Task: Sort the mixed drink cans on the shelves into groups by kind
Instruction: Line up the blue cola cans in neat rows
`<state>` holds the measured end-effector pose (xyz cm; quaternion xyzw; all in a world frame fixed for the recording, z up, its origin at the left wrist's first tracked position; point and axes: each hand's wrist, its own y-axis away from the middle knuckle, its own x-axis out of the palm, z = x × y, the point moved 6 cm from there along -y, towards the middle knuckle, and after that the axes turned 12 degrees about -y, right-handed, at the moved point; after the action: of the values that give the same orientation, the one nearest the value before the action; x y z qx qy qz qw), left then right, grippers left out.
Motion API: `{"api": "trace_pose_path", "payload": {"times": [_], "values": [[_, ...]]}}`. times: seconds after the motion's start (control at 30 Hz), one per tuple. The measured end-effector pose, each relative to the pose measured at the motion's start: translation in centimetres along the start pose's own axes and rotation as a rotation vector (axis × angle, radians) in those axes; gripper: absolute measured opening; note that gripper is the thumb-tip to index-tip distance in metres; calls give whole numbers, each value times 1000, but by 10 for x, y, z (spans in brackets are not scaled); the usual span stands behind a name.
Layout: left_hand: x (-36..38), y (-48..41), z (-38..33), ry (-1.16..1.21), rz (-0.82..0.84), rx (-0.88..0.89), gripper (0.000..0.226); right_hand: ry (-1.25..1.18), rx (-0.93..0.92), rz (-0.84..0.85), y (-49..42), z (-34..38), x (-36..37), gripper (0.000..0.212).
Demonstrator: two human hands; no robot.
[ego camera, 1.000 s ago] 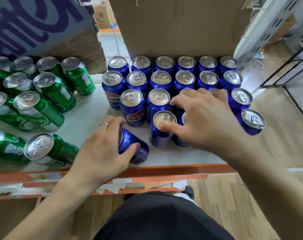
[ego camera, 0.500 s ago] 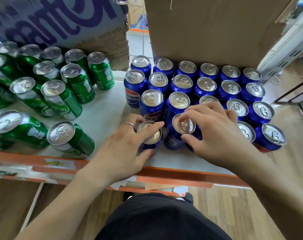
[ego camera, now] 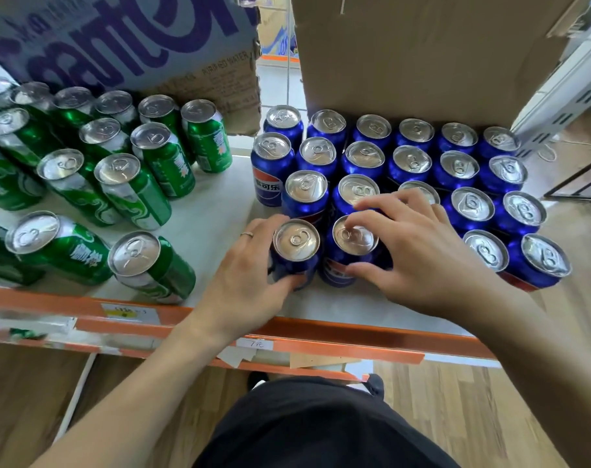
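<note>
Left hand [ego camera: 250,282] wrapped round upright blue can [ego camera: 295,253], center frame, front-left corner of blue cans group [ego camera: 412,163] on shelf [ego camera: 206,231]. Right hand [ego camera: 419,258] fingers pinching top of neighbouring blue can [ego camera: 351,249], touching the first. Green cans [ego camera: 94,170] grouped at left, well apart.

Blue cans [ego camera: 410,162] upright, grouped right; green cans [ego camera: 125,184] upright, grouped left.

A white shelf [ego camera: 216,211] with an orange front edge is seen. Green cans [ego camera: 128,187] are stood left of the left grip [ego camera: 250,282]; blue cans [ego camera: 412,163] are grouped behind the right grip [ego camera: 419,261].
</note>
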<state>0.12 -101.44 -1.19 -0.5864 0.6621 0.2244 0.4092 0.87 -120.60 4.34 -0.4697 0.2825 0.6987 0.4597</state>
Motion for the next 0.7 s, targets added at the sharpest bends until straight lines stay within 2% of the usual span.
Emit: {"api": "trace_pose_path", "payload": {"times": [0.07, 0.27, 0.4, 0.5, 0.6, 0.7], "values": [[-1, -4, -1, 1, -17, 52, 70, 31, -4, -34, -2, 2, 0, 55], [-6, -18, 2, -5, 14, 175, 74, 6, -89, -74, -1, -1, 6, 45], [-2, -17, -6, -28, -87, 55, 69, -65, -73, -164, 1, -9, 4, 44], [4, -9, -10, -20, -147, -5, 70, -83, -62, -172, 3, -11, 6, 45], [5, -8, -10, -11, -126, 19, 71, -125, -45, -146, 4, -13, 7, 45], [4, -8, -7, 58, -26, 7, 71, -127, -31, -135, 8, -15, 3, 52]]}}
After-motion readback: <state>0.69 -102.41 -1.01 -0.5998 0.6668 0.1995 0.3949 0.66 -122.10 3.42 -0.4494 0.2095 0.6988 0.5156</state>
